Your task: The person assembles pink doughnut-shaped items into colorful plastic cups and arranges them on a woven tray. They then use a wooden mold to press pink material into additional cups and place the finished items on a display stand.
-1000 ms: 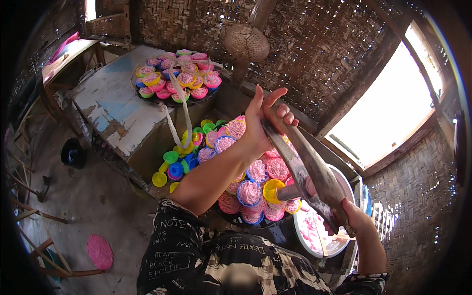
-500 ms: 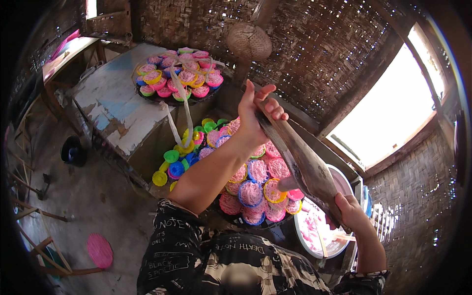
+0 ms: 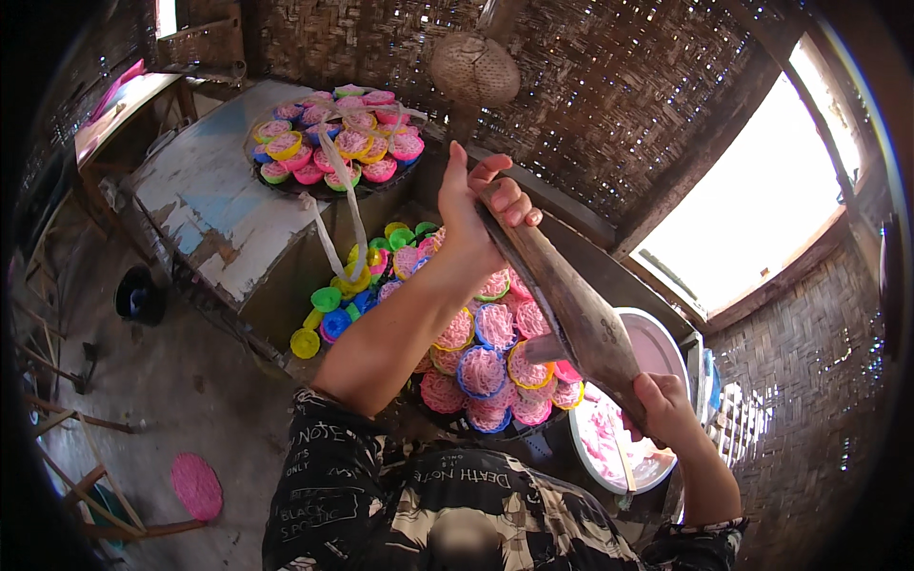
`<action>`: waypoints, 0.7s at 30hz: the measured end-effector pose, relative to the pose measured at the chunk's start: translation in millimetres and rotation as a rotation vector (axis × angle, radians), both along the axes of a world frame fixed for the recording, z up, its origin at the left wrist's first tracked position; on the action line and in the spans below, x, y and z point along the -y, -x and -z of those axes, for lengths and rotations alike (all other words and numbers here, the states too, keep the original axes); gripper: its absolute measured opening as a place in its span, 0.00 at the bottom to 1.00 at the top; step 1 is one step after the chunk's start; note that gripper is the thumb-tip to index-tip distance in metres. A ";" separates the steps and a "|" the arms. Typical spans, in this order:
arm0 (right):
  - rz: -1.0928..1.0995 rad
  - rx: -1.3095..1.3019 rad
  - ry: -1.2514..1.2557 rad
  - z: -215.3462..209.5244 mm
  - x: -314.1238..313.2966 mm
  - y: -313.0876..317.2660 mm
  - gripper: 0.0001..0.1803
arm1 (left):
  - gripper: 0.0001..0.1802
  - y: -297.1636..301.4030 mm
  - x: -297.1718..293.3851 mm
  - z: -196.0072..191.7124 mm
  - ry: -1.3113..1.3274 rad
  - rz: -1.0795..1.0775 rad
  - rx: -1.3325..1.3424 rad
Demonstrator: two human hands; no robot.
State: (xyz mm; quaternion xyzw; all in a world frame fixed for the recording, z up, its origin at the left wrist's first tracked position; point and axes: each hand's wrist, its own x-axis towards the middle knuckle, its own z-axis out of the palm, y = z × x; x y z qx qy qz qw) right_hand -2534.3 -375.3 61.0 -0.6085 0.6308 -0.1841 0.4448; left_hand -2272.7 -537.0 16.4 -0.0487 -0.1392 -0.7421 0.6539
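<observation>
A long, weathered wooden press [image 3: 592, 324] slants across the middle, from upper left to lower right. A short round tube [image 3: 545, 349] juts from its left side over the cups. My left hand [image 3: 487, 202] is closed around the upper end, thumb pointing up. My right hand [image 3: 664, 407] is wrapped round the lower end. Beneath the press lies a heap of colourful scalloped cups [image 3: 483, 372] filled with tangled pink strands. My left forearm hides part of this heap. Beside my right hand, a white tub [image 3: 583, 455] contains pink and white dough with a flat stick in it.
On a worn table [image 3: 205, 205] at the upper left, a round tray carries more filled cups [image 3: 352, 145], with pale straps over it. Several unfilled cups [image 3: 326, 300] lie left of the heap. A woven ball-shaped thing [image 3: 475, 69] hangs by the bamboo wall. A pink disc [image 3: 196, 486] lies lower left.
The press and both hands have shifted slightly left in the picture, the upper end a little higher. Both hands keep their grip. The whole view has also shifted a little.
</observation>
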 end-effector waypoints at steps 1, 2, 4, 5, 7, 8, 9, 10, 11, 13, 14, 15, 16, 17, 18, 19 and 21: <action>0.031 -0.037 -0.003 -0.8 -0.1 1.1 0.28 | 0.29 2.8 -0.6 -1.1 0.003 0.015 -0.009; 0.042 -0.053 0.001 -2.8 -1.2 3.3 0.28 | 0.29 5.6 -1.2 -2.1 -0.019 0.029 -0.017; 0.086 -0.094 -0.018 -4.7 -5.2 8.0 0.28 | 0.29 12.9 -4.8 -2.2 -0.036 0.035 0.000; 0.064 -0.068 -0.026 -4.5 -8.0 10.1 0.28 | 0.29 16.2 -7.5 -1.5 -0.059 0.049 0.007; 0.081 -0.057 -0.030 -1.4 -14.0 13.0 0.27 | 0.29 19.1 -12.3 0.2 -0.065 0.046 0.028; 0.057 -0.072 -0.045 -0.2 -17.1 14.3 0.27 | 0.29 19.1 -14.5 1.3 -0.057 0.055 0.032; 0.042 -0.060 -0.036 2.7 -19.2 14.2 0.27 | 0.29 18.0 -16.1 1.9 -0.014 0.067 0.024; 0.028 -0.046 -0.025 5.6 -21.5 13.3 0.27 | 0.29 15.1 -17.4 2.3 0.028 0.079 0.028; 0.016 -0.030 -0.014 9.5 -22.9 10.9 0.27 | 0.30 11.4 -17.5 1.6 0.004 0.085 0.030; -0.017 0.026 -0.056 13.0 -22.5 7.3 0.26 | 0.32 3.0 -16.1 -2.0 0.014 0.109 0.016; -0.030 0.018 -0.040 15.6 -20.8 4.5 0.26 | 0.32 -1.8 -14.7 -4.9 0.052 0.102 0.028; -0.046 0.014 -0.006 17.9 -18.6 1.7 0.26 | 0.33 -4.7 -13.1 -8.7 0.049 0.099 0.039; -0.090 0.010 0.060 21.4 -15.2 -1.7 0.26 | 0.35 -10.2 -10.8 -14.0 0.179 0.166 0.011; -0.074 0.074 0.019 23.5 -13.2 -3.3 0.27 | 0.36 -12.5 -9.2 -19.6 0.321 0.286 -0.074; -0.066 0.135 -0.005 25.9 -10.8 -4.6 0.27 | 0.37 -12.2 -9.7 -24.1 0.224 0.140 0.099; -0.060 0.194 -0.028 27.1 -10.2 -4.0 0.27 | 0.37 -13.2 -12.3 -27.9 0.142 0.040 0.216; -0.092 0.308 0.093 28.8 -11.4 -1.4 0.29 | 0.41 -13.8 -18.1 -35.5 0.129 -0.020 0.326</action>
